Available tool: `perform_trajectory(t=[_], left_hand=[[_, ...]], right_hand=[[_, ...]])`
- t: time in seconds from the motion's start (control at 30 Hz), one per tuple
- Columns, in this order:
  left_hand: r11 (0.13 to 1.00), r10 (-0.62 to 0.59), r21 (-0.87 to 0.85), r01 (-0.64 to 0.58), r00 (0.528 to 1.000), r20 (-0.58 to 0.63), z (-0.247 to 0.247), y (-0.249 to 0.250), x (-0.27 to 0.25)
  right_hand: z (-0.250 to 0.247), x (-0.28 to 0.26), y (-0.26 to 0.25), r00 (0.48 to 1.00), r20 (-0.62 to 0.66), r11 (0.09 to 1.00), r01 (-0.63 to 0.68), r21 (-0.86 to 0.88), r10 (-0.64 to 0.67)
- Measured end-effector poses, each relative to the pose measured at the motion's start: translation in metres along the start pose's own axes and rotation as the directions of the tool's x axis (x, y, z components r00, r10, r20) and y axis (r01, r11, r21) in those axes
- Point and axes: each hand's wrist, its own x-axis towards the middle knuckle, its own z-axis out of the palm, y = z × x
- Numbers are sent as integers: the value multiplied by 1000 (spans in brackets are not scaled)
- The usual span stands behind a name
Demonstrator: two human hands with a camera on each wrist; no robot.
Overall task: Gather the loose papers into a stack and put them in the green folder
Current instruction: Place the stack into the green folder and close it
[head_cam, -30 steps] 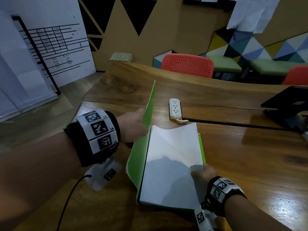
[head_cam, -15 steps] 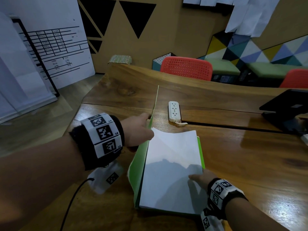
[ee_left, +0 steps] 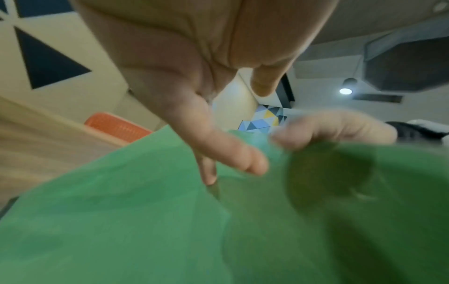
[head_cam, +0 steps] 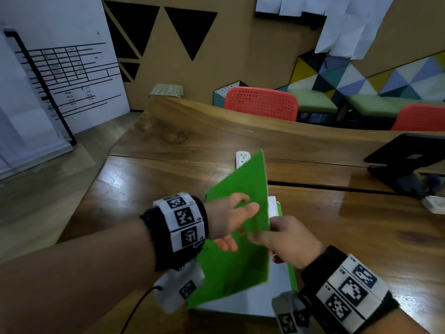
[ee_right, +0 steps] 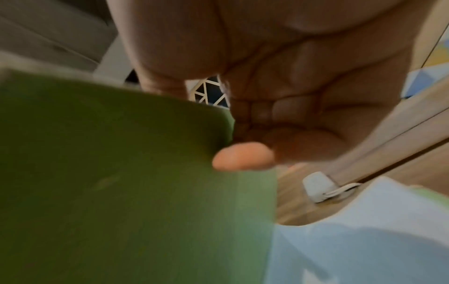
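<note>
The green folder (head_cam: 236, 266) lies on the wooden table (head_cam: 168, 184) with its front cover tilted partway down over the white paper stack (head_cam: 277, 292). Only the stack's right and near edges show. My left hand (head_cam: 231, 220) lies on the cover's outer face with straight fingers (ee_left: 230, 153) touching the green sheet (ee_left: 121, 221). My right hand (head_cam: 277, 235) pinches the cover's free edge, its thumb (ee_right: 243, 155) on the green sheet (ee_right: 121, 173) above the papers (ee_right: 364, 240). Both wrist views are blurred.
A white power strip (head_cam: 242, 157) lies just beyond the folder, partly hidden by the cover. A black device on a stand (head_cam: 407, 162) sits at the right, with a small white object (head_cam: 434, 204) near it. Red chairs (head_cam: 261, 103) stand behind the table.
The cover, upright at the left before, has swung right and down over the papers. My right hand left the stack's near corner and took the cover's edge. My left hand followed the cover.
</note>
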Motion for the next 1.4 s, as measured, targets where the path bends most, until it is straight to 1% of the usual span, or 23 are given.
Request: perform_trajectory(t=[0.03,0.07,0.1,0.13,0.17,0.2,0.23,0.27,0.33,0.4,0.5,0.63,0.77,0.83,0.97,1.07,1.17,1.27,1.4], left_hand=[[1000,11,-28,-10,999,36,3,-8,4],[999,13,-48,-11,999,42,4,-17,9],[998,1,-64,0,1000,16,5,-28,13],[998,-21,-55,18,999,-43,4,-38,17],[999,-48,12,50,991,-124,1,-51,22],[986,-78,130,106,976,-206,-2,-64,27],[952,-112,247,181,956,-270,-4,-77,31],[912,-157,319,257,938,-308,-6,-88,33],[853,-260,372,365,917,-303,-5,-104,38],[810,-332,406,423,902,-277,-1,-114,43],[804,-364,382,455,885,-289,8,-122,49],[834,-371,290,470,866,-334,20,-128,53],[872,-359,208,443,868,-344,25,-135,55],[880,-360,179,439,864,-351,25,-138,55],[864,-430,98,494,824,-370,21,-148,52],[847,-458,98,523,810,-365,10,-156,50],[849,-474,72,523,815,-334,-8,-166,52],[847,-510,-29,531,796,-325,-31,-180,56],[839,-541,-160,520,768,-342,-70,-193,68]], right_hand=[[-5,4,11,999,-32,998,-9,-58,7],[-10,6,25,998,-48,994,-37,-102,33],[-15,7,38,995,-57,989,-85,-122,79],[-19,8,52,989,-69,982,-142,-123,135],[-22,8,65,980,-74,975,-193,-112,186],[-24,7,78,968,-67,962,-247,-113,241],[-24,7,90,952,-54,944,-306,-123,301],[-23,7,102,930,-38,919,-367,-145,366],[-19,11,123,892,-49,865,-448,-225,449],[-13,15,136,867,-84,825,-494,-274,492],[-4,17,141,841,-129,809,-540,-231,525],[2,24,149,840,-160,824,-540,-172,518],[3,31,158,823,-187,826,-558,-87,536],[0,34,160,828,-178,830,-551,-82,532],[0,44,161,836,-163,842,-537,-46,524],[5,57,154,855,-138,858,-510,-57,500],[17,75,141,879,-140,873,-472,-125,456],[28,98,126,891,-114,880,-453,-144,441],[36,133,97,902,-74,888,-431,-160,425]])
